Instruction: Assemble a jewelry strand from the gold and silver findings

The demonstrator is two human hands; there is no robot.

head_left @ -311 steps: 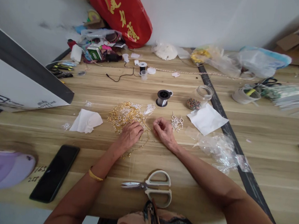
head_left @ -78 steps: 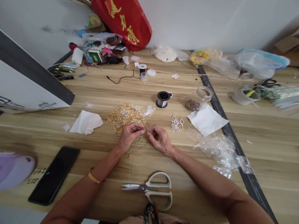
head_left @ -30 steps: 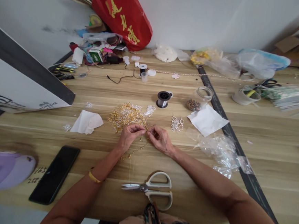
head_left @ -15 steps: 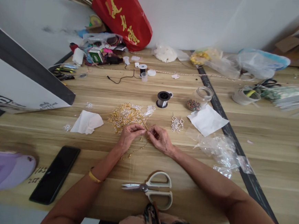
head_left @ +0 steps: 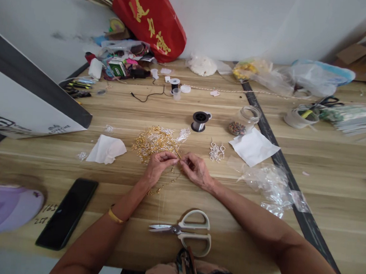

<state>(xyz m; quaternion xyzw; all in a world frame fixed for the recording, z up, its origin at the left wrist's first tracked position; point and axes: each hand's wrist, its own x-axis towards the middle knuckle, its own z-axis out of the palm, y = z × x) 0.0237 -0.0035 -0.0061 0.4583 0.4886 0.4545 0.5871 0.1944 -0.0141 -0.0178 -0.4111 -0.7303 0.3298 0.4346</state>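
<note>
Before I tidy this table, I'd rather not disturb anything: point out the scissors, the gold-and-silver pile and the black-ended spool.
Scissors [head_left: 176, 229]: head view, on the pivot.
Gold-and-silver pile [head_left: 157, 142]: head view, on the middle of the heap.
Black-ended spool [head_left: 199, 124]: head view, on the silvery winding.

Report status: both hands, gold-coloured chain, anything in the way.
Left hand, right hand: pinched, nearly meeting; grip contents too small to tell. Gold-coloured chain: lying on the body side of the hands. Scissors: nearer the body, clear of both hands.
</note>
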